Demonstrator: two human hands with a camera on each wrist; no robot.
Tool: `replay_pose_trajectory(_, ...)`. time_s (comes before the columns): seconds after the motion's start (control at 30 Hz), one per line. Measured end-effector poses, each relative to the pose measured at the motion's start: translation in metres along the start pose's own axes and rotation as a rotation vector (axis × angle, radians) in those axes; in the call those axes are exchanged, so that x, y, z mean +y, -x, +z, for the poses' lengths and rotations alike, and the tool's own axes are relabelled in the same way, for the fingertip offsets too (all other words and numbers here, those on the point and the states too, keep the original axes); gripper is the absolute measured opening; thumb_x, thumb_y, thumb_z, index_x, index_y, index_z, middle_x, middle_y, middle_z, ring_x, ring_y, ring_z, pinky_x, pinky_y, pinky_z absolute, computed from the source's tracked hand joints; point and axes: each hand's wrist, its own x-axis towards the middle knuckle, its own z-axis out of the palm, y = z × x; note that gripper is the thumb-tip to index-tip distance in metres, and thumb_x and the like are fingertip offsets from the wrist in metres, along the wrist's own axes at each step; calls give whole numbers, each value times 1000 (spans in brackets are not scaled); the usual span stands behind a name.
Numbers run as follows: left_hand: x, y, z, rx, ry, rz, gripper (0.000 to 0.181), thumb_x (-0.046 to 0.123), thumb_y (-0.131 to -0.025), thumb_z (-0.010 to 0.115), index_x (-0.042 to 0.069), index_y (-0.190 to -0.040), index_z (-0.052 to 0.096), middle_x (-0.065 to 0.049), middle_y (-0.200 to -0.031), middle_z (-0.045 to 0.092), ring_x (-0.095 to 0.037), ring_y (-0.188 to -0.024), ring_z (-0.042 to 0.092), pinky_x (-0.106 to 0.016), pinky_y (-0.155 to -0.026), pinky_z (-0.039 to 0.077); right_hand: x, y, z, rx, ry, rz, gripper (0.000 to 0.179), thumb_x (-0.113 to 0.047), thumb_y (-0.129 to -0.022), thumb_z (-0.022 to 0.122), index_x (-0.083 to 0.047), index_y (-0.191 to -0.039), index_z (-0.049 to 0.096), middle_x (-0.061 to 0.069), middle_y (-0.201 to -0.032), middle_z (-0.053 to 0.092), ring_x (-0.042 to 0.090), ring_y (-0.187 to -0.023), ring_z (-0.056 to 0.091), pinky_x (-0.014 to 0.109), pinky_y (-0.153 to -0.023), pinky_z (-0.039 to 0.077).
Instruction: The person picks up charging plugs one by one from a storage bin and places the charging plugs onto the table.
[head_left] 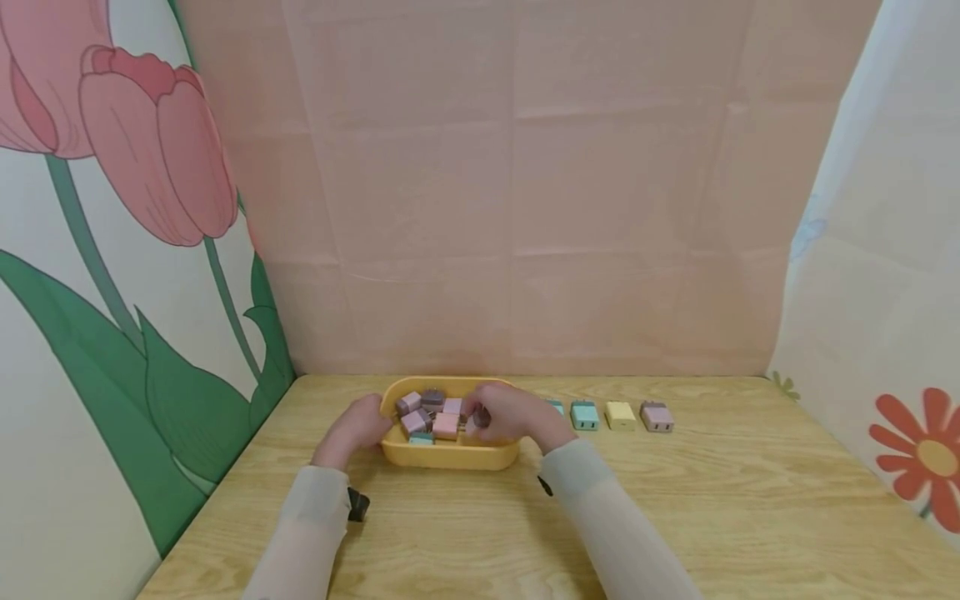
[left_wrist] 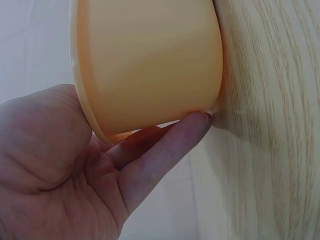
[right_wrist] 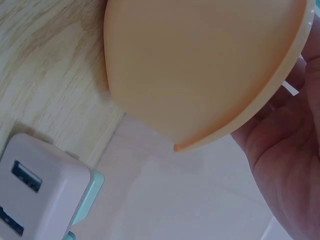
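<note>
Pink sheeting (head_left: 525,183) hangs behind a wood-grained desk (head_left: 465,533), and straight down we go to the hands! Left hand (head_left: 360,423) is on the near-left end of the yellow bin (head_left: 450,458), gripping it: in the left wrist view the thumb side goes over the rim while the fingers lie along the outside of the wall, one tip low down by the desk. Right hand (head_left: 506,411) is in over the opposite end, finger and thumb bent around a purple plug (head_left: 482,417), pinching it inside the bin; the right wrist view loses those fingertips behind the rim. Around that grasp, what a jumble! A pink plug (head_left: 446,426) lies just beside the right hand, a lilac one (head_left: 452,406) is right behind it, a dark purple plug (head_left: 432,400) sits towards the back wall, and a teal one (head_left: 422,438) shows at the front, half hidden by the rim. Out to the right of the bin, a row on the desk: a teal plug partly covered by the right hand, then a full teal-and-white plug (head_left: 585,415), a yellow plug (head_left: 620,415) and, at the far end, a lilac-and-purple plug (head_left: 657,417), each apart from its neighbour. Further out, big tulips (head_left: 161,150) fill the left wall, and a red flower (head_left: 930,454) blooms on the right!
</note>
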Motion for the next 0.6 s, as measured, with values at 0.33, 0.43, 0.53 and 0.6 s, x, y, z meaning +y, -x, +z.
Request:
replay_pose_trajectory(0.33,0,1,-2,8,-7,11,38,5,-101,56,-11,-135,59,-17,-103,71,-21,-79,69,-29,-67,57,7,3,-8,58,-20,3,24,-11,-93,85,-8,-117,78,-1,-105,77,10,-92,68,34,-87,61)
replay_pose_trajectory(0.43,-1,1,-1,13,-14,10,36,5,-100,57,-11,-133,60,-16,-103,71,-20,-79,69,-28,-67,57,8,6,-13,74,-5,-8,23,-11,-94,84,-9,-116,78,1,-109,79,11,-98,71,36,-92,63)
replay_pose_trajectory(0.53,-2,0,-1,19,-21,7,36,4,-100,57,-10,-132,60,-16,-102,71,-20,-79,69,-28,-67,57,9,9,-17,77,-17,-19,21,-11,-95,82,-8,-115,78,2,-109,79,13,-99,72,37,-92,63)
replay_pose_trajectory(0.6,-2,0,-1,22,-25,10,35,4,-99,57,-10,-131,61,-17,-102,71,-20,-79,69,-29,-66,58,11,10,-19,80,-28,-26,19,-11,-96,81,-9,-115,79,1,-109,79,12,-99,72,36,-91,63)
